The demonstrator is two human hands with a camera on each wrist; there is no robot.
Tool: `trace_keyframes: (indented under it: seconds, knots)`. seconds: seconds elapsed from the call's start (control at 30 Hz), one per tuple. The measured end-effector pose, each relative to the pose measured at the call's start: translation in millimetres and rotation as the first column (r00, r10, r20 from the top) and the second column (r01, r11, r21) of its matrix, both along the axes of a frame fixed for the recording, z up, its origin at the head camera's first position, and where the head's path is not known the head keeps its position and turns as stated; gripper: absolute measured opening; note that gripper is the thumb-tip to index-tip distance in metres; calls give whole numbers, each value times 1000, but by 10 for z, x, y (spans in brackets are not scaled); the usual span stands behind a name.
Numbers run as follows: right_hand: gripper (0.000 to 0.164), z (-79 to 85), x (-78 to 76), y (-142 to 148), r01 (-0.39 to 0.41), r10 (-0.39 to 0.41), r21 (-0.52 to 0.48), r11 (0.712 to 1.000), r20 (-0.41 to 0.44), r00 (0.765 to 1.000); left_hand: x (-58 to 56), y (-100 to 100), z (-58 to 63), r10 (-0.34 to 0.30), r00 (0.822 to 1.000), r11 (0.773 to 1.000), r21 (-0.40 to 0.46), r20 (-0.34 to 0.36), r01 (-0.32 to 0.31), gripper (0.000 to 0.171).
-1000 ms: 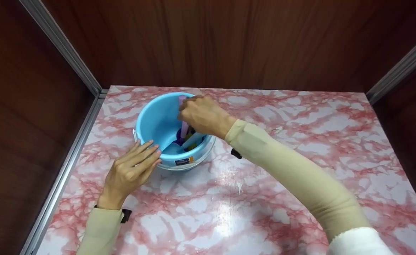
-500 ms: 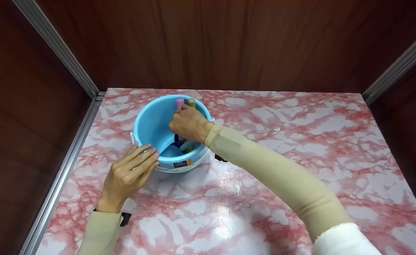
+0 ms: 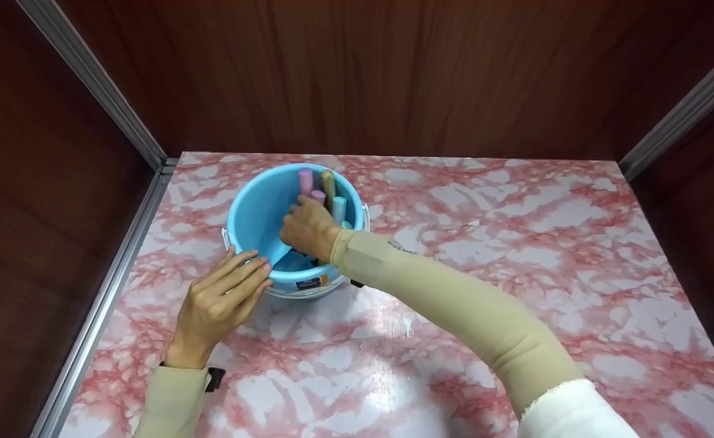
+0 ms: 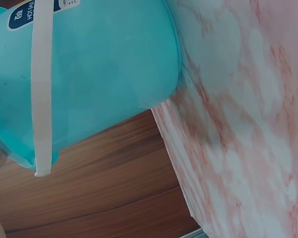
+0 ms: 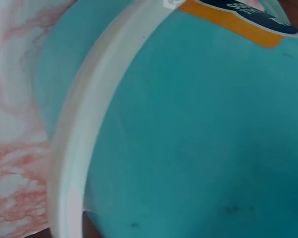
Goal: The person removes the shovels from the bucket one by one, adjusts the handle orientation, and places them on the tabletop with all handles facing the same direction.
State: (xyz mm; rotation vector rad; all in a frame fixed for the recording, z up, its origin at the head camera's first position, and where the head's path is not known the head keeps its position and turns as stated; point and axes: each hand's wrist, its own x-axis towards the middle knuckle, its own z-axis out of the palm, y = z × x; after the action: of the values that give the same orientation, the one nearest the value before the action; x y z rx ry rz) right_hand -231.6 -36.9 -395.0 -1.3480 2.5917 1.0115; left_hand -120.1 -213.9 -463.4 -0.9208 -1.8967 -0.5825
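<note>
my left hand (image 3: 217, 298) lies straight-fingered on a round light-blue plastic bucket (image 3: 253, 213). inside, my right hand (image 3: 309, 229) curls beside pink cylindrical handles (image 3: 306, 180), hold hidden.

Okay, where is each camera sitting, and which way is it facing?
Head: worn on the head, looking forward and down at the blue bucket; left hand, right hand and sleeves show.
Left wrist: on that wrist, facing the bucket's outside; part of the hand shows at the left edge.
Right wrist: on that wrist, close on the bucket's outside; no hand discernible.
Both wrist views share the white handle and label.
</note>
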Motion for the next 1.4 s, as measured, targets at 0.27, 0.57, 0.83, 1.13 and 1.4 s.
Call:
trace_keyframes:
  seconds: [0.27,0.57,0.83,1.13,1.4]
  knots:
    - [29,-29,46,-43,7,-3,79,997,-52,999,-6,21,21,-3,1000,1000,-8,-5,3,23]
    - [22,82,71,-32,35,-28,72,997,-95,995,-9,32,30,-14,1000,1000,-5,-14,14,23]
    - [23,241,91,-10,71,-50,102,992,-191,980,-11,19,26,-11,1000,1000,-2,-17,11,22]
    - [32,395,96,25,131,-112,75,989,-222,969,-18,-1,10,-10,1000,1000,-1,-8,10,23]
    - [28,503,103,29,138,-125,34,990,-240,963,-10,-2,15,-13,1000,1000,4,-3,13,22]
